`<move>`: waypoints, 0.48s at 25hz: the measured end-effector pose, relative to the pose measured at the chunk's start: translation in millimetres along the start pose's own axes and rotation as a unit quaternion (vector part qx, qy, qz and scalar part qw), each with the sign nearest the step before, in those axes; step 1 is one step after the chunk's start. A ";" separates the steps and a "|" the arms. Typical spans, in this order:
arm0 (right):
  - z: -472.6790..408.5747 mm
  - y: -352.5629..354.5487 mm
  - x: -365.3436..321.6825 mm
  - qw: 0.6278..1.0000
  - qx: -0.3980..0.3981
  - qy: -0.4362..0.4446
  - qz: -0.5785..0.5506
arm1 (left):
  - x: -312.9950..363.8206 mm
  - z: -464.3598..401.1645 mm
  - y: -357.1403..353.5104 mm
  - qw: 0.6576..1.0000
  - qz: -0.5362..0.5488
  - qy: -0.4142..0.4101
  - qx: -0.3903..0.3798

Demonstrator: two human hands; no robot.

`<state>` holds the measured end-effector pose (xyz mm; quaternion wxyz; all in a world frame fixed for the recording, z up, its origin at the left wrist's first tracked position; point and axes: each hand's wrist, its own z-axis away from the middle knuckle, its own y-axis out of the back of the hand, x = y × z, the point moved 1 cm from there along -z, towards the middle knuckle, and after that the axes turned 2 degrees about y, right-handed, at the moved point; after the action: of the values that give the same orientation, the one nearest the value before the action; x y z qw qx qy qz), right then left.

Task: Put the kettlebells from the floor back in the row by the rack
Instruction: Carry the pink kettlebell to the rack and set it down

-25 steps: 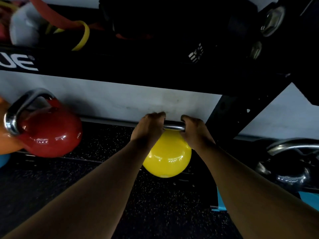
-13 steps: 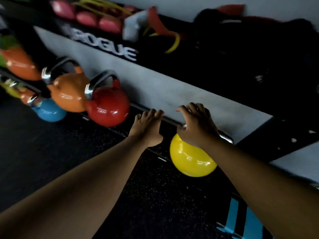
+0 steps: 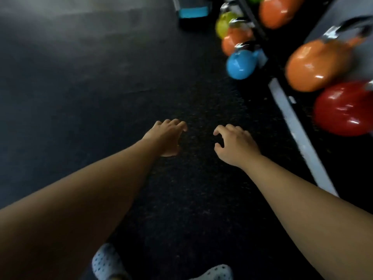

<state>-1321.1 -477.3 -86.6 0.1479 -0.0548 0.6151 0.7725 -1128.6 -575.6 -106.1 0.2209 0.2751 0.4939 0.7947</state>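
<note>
My left hand (image 3: 167, 137) and my right hand (image 3: 235, 146) hover over the dark rubber floor, both empty, fingers loosely spread and curled. A row of kettlebells runs along the rack at the right: a red kettlebell (image 3: 343, 110) nearest, a large orange kettlebell (image 3: 314, 64) behind it, then a blue kettlebell (image 3: 241, 62), a smaller orange kettlebell (image 3: 235, 39) and a yellow-green kettlebell (image 3: 224, 25). Another orange kettlebell (image 3: 278, 11) sits higher, by the rack. The yellow kettlebell is out of view. The picture is blurred by motion.
A grey rack base rail (image 3: 296, 134) runs diagonally on the floor to the right of my right hand. A blue-edged step platform (image 3: 191, 13) stands at the far top. My two perforated shoes (image 3: 107, 261) show at the bottom edge. Dark floor stretches left.
Both hands have let go of the yellow kettlebell's handle and pulled away. The view has swung left, so the row now lies at the right and the yellow kettlebell is gone from sight.
</note>
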 end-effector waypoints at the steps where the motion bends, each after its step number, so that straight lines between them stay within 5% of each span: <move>1: -14.4 -14.1 -40.7 1.000 -0.017 0.023 0.006 | -42.0 25.2 -6.7 0.999 0.007 0.034 -0.009; 7: -55.9 -117.4 -266.4 0.979 -0.132 0.153 0.021 | -265.0 200.6 -50.4 0.970 0.016 0.242 -0.028; 12: -58.1 -215.1 -376.1 0.962 -0.194 0.192 0.031 | -367.4 291.9 -112.7 0.951 0.030 0.297 -0.085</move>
<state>-905.7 -551.2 -201.1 -0.0104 -0.2100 0.4720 0.8562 -652.4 -564.1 -183.4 0.0626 0.0215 0.4588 0.8861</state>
